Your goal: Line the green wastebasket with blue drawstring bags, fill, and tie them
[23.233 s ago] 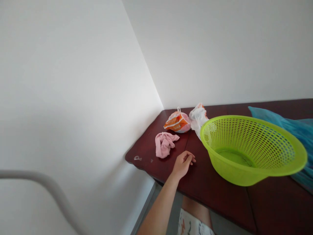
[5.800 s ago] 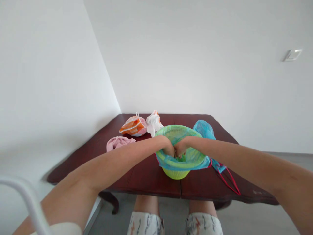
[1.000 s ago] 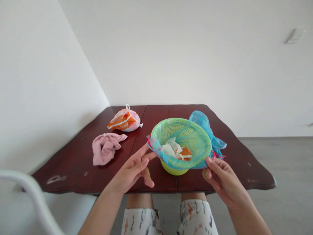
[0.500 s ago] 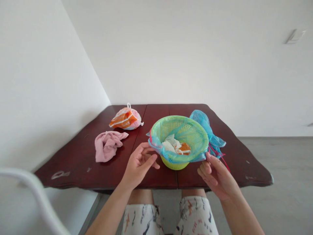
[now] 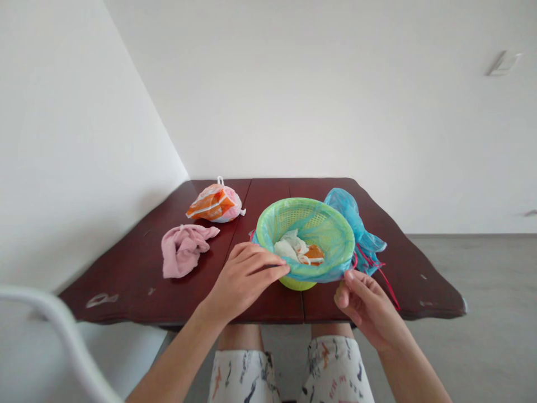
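A green plastic basket with mesh sides stands on the table, lined with a translucent blue drawstring garbage bag folded over its rim. Inside lie crumpled white and orange plastic scraps. At the front left of the rim, my left hand has its fingers and thumb together on the bag's edge. My right hand pinches the bag's edge at the front right, thumb against fingers. Behind the basket's right side rests another bunched blue plastic bag. A red drawstring trails over the table nearby.
On the left of the dark red wooden table lie a crumpled pink cloth and a tied orange-and-white plastic bag. White walls border the table's back and left. A blurred white tube crosses the lower left.
My left hand has moved right along the front rim and closed on the bag's edge. My right hand has shifted slightly left and down, still pinching the bag.
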The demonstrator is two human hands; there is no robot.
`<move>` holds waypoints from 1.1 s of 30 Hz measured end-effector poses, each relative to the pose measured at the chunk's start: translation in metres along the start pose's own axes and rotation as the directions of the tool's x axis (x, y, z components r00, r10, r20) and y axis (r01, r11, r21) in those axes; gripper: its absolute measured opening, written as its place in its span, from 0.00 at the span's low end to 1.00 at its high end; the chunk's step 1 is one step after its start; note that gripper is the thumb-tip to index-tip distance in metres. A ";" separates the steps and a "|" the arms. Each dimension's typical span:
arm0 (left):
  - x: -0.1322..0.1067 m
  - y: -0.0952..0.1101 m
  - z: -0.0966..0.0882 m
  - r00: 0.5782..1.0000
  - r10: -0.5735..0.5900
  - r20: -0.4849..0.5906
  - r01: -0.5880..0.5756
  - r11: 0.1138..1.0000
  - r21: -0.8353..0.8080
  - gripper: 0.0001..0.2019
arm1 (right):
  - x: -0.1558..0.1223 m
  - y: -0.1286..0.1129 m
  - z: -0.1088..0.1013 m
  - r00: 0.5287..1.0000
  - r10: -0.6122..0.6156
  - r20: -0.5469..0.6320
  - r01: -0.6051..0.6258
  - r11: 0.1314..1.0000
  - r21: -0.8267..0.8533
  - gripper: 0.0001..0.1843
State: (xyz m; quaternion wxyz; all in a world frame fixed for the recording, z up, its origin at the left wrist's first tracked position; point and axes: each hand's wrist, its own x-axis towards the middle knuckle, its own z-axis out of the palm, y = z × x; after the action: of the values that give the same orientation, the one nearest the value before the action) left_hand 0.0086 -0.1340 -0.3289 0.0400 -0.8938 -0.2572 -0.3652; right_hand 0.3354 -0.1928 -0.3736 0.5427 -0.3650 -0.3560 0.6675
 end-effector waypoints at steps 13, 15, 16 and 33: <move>0.031 -0.018 -0.013 0.985 -0.125 0.119 0.139 0.983 -0.120 0.15 | 0.009 -0.012 0.008 0.996 -0.063 -0.070 0.071 0.990 0.120 0.33; 0.027 -0.029 -0.018 0.982 -0.104 0.155 0.114 0.992 -0.052 0.24 | 0.013 -0.024 0.001 0.995 -0.066 -0.069 0.074 0.991 0.113 0.34; 0.024 -0.036 -0.021 0.982 -0.107 0.156 0.112 0.994 -0.020 0.22 | 0.015 -0.029 -0.005 0.995 -0.067 -0.068 0.074 0.992 0.102 0.33; 0.018 -0.118 -0.003 0.863 -0.470 0.182 0.500 0.751 -0.430 0.20 | 0.108 -0.082 -0.084 0.989 -0.029 -0.144 -0.054 0.841 -0.538 0.46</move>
State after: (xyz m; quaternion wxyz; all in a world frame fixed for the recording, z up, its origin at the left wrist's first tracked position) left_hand -0.0397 -0.0249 -0.3285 -0.2788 -0.7902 -0.3864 -0.3854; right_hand 0.4310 -0.0670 -0.3535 0.4382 -0.5533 -0.4863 0.5152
